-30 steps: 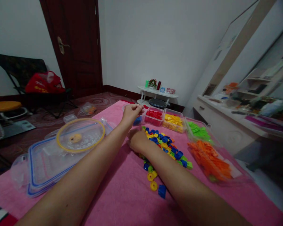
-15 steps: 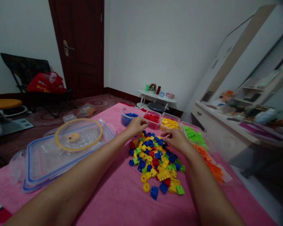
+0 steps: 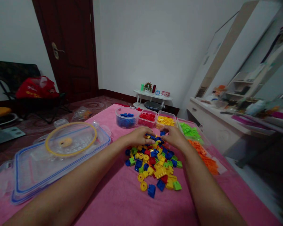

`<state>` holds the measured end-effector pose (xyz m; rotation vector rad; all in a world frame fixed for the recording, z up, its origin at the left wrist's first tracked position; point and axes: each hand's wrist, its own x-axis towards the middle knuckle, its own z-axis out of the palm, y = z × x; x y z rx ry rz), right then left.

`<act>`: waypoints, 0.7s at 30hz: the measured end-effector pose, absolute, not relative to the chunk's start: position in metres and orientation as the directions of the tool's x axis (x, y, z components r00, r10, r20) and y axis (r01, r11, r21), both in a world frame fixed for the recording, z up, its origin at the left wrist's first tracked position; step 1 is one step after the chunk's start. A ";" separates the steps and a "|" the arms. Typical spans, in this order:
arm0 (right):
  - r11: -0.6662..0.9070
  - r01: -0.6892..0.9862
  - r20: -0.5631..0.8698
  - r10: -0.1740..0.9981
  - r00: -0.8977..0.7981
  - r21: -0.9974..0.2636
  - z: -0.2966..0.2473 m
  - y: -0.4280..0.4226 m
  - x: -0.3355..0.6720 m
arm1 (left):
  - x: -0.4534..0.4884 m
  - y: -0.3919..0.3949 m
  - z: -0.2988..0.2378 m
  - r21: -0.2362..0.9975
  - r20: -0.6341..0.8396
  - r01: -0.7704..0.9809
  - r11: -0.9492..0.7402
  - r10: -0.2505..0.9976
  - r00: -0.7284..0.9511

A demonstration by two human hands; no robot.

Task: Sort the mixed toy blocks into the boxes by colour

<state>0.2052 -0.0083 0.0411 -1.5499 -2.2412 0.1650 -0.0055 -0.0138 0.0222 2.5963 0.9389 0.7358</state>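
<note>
A mixed pile of toy building bricks, in blue, yellow, red and green, lies on the pink cloth. My left hand is at the far left side of the pile, thumb and fingers apart around a few blue bricks there. Between the thumb and fingers of my right hand is a blue brick, at the pile's far right side. Just beyond my hands are a round tub of blue bricks, a box of red bricks and a box of yellow bricks.
Green bricks and orange bricks sit in containers along the right. Clear lids with blue rims and a round yellow-rimmed lid lie at left. A white desk stands beyond the right edge.
My left hand has moved from near the round tub down to the pile. My right hand has closed on a blue brick. The view has shifted slightly.
</note>
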 end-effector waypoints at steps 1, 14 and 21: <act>0.366 0.873 0.215 0.927 -0.309 -0.321 0.047 -0.011 0.210 | -0.004 -0.018 0.027 0.424 0.342 0.497 -0.758 0.641 0.687; 0.223 0.975 -0.159 0.962 -0.223 -0.016 0.049 -0.034 0.196 | 0.026 -0.071 0.049 0.252 0.230 0.332 -0.909 0.390 0.892; 0.207 0.964 -0.202 0.950 -0.239 -0.166 0.051 -0.033 0.209 | 0.030 -0.068 0.042 0.266 0.136 0.385 -0.884 0.430 0.893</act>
